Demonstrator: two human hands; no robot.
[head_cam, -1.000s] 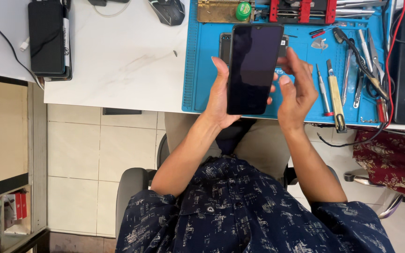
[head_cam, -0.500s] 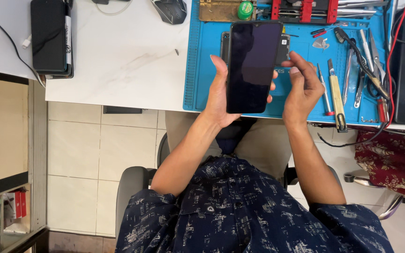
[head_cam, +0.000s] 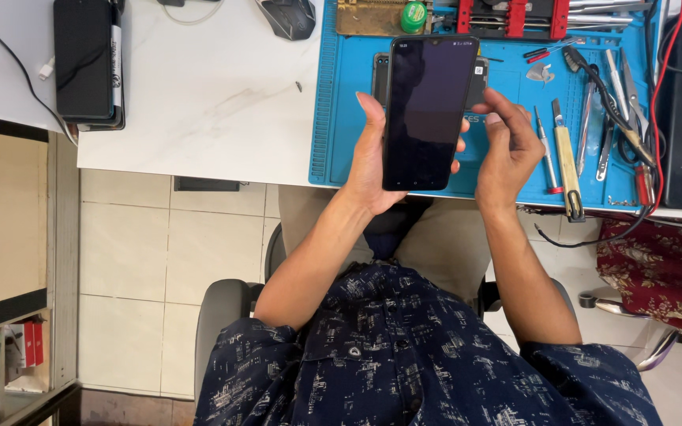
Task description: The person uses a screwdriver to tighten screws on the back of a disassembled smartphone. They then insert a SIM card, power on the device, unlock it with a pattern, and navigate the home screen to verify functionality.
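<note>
My left hand (head_cam: 370,158) grips a black smartphone (head_cam: 428,110) upright, its dark screen facing me with a thin status strip lit at the top. The phone hovers above a blue work mat (head_cam: 507,102) on the white table (head_cam: 199,87). My right hand (head_cam: 507,146) is beside the phone's right edge, fingers curled, thumb and fingertips close to that edge; it holds nothing I can make out. Another dark device (head_cam: 479,79) lies flat on the mat, mostly hidden behind the phone.
Screwdrivers, tweezers and pliers (head_cam: 593,102) lie on the mat's right part. A red and black fixture (head_cam: 511,16) and a green tub (head_cam: 413,14) sit at the back. A black device stack (head_cam: 87,63) rests far left, a mouse (head_cam: 287,16) near the top.
The phone has stayed in my left hand and its screen now shows a lit status strip. My right hand has shifted slightly against the phone's right edge.
</note>
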